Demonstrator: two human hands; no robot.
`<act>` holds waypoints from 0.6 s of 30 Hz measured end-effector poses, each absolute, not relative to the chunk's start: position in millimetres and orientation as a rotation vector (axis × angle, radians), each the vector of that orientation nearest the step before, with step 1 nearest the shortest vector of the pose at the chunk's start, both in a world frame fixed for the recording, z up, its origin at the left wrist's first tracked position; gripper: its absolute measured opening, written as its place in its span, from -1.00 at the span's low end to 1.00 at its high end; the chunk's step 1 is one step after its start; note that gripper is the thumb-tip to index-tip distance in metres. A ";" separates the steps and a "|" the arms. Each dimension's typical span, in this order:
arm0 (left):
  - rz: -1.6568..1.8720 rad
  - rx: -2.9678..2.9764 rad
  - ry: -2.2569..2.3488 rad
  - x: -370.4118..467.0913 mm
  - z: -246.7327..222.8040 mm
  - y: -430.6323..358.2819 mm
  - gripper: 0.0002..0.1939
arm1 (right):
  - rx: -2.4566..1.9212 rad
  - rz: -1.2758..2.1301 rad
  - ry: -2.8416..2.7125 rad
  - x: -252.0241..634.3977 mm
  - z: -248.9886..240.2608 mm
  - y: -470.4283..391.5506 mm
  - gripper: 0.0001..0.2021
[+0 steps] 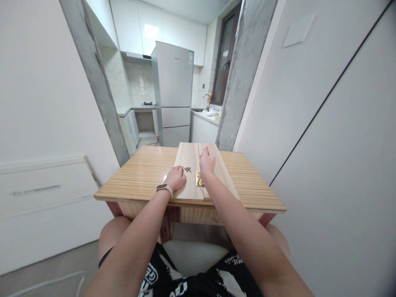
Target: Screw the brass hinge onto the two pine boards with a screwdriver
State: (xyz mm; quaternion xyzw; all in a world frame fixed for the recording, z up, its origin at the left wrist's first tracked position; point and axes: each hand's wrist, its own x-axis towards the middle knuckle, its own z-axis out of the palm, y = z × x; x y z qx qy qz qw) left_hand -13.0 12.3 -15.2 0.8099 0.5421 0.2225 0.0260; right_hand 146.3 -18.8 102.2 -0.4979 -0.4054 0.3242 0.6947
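Note:
Two pale wooden boards lie side by side, the left board [187,153] and the right board [223,169], with a narrow seam between them. A shiny gold hinge [198,180] rests across the seam, partly hidden by my right wrist. Several small dark screws [187,169] sit in a loose pile on the left board. My left hand [176,177], with a banded watch on the wrist, lies on the left board beside the screws, fingers out. Beyond the hinge, my right hand [207,160] is closed in a fist over the boards; whatever it grips is hidden.
The boards lie on a wood-grain table [148,165] with a drawer under its front edge. Behind it stand a silver fridge [175,78] and a sink counter with a tap [206,101]. White panels flank the table on both sides.

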 end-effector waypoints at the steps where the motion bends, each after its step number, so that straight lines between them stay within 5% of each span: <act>1: 0.686 2.503 1.678 -13.0 -15.3 12.3 -0.60 | -1.107 0.707 -0.864 144.9 103.5 -19.8 -0.53; 8: 0.696 2.512 1.675 -13.0 -16.7 13.6 -0.59 | -0.920 1.324 -1.295 157.1 118.9 -25.4 -0.48; 18: 0.696 2.511 1.678 -12.4 -17.0 14.0 -0.61 | -1.134 0.574 -0.946 138.2 102.3 -24.7 -0.49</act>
